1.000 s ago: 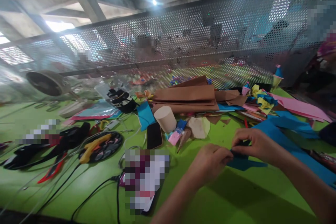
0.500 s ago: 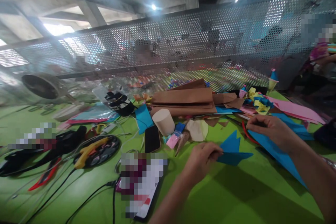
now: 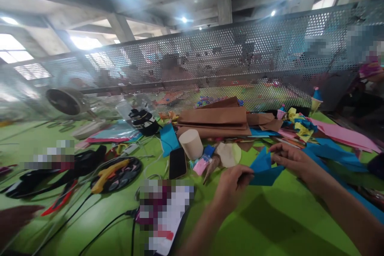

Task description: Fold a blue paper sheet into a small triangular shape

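Note:
A small folded blue paper piece point(image 3: 266, 173) with pointed tips is held above the green table point(image 3: 270, 224). My left hand point(image 3: 232, 184) pinches its left end between thumb and fingers. At its right side is my right hand point(image 3: 289, 160), with bent fingers at the upper right edge of the paper; whether they grip it is unclear. To the right, partly under my right forearm, lie larger blue paper sheets point(image 3: 336, 153).
Brown folded paper point(image 3: 213, 122) lies at the back before a perforated metal screen point(image 3: 192, 64). Left of my hands are a white roll point(image 3: 191, 144), a dark phone point(image 3: 177, 163), cables, a glue gun point(image 3: 109, 174) and a fan point(image 3: 67, 101).
My right hand has moved left from the large blue sheet to the small folded piece. The folded piece has turned slightly in my left hand. The camera view has shifted a little.

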`<state>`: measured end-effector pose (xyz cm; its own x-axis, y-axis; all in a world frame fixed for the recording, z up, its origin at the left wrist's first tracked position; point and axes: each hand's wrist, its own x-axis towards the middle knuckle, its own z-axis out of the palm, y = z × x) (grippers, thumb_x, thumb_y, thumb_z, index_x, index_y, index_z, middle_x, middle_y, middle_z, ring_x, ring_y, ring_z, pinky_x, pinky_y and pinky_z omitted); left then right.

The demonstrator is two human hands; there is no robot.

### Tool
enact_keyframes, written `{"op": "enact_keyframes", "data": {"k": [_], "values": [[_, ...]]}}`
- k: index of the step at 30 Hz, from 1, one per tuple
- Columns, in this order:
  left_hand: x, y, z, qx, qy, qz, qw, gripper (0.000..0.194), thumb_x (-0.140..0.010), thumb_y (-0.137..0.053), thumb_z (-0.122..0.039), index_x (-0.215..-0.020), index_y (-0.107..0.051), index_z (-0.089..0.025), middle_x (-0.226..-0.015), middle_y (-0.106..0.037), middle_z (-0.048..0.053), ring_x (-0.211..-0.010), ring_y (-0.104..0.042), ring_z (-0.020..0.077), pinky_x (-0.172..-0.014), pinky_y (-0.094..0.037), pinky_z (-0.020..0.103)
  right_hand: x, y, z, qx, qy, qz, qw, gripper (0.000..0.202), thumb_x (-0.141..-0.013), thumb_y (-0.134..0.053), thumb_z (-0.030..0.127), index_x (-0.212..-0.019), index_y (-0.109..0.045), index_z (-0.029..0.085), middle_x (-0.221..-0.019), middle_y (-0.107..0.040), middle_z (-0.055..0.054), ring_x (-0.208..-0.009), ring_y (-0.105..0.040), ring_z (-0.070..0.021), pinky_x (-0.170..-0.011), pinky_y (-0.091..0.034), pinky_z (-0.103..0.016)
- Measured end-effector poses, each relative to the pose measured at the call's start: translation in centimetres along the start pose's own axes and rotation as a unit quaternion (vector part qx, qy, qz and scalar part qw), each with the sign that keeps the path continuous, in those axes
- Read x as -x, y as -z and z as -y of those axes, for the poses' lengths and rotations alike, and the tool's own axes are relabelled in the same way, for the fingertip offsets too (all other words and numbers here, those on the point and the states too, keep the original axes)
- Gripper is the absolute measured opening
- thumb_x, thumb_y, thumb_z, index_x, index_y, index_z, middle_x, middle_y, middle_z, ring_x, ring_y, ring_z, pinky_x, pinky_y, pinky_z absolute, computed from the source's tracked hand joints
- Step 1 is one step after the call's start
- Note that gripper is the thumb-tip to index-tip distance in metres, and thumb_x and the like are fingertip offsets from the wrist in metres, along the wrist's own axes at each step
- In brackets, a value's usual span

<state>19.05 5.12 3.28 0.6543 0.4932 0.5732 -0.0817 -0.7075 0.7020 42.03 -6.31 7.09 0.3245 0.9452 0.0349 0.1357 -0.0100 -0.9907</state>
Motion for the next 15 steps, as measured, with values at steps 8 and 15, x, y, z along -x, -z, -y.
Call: {"op": "enact_keyframes", "data": {"k": [8,15], "values": [[0.0,0.1,0.0,0.015,0.026,0.025,0.999,0.022,-0.103,-0.059,-0.029,-0.121,-0.07,-0.021,-0.109,-0.077,0.007,-0.092,-0.072,0.0181,-0.08,-0.053,0.025,-0.3,-0.4,-0.7,0.011,0.025,-0.001,1.0,0.037,-0.074,-0.081,0.056,-0.081,-0.068,0.022,-0.072,-0.062,-0.001,-0.065,-0.052,-0.0154,-0.062,-0.045,-0.03],[0.1,-0.3,0.0,0.02,0.035,0.031,0.999,0.026,-0.106,-0.053,-0.027,-0.125,-0.069,-0.021,-0.115,-0.077,0.007,-0.101,-0.072,0.0196,-0.087,-0.052,0.028,-0.1,-1.0,-0.1,0.038,0.037,-0.016,0.998,0.042,-0.08,-0.075,0.064,-0.084,-0.07,0.023,-0.072,-0.062,-0.002,-0.065,-0.051,-0.0165,-0.061,-0.044,-0.031]]}}
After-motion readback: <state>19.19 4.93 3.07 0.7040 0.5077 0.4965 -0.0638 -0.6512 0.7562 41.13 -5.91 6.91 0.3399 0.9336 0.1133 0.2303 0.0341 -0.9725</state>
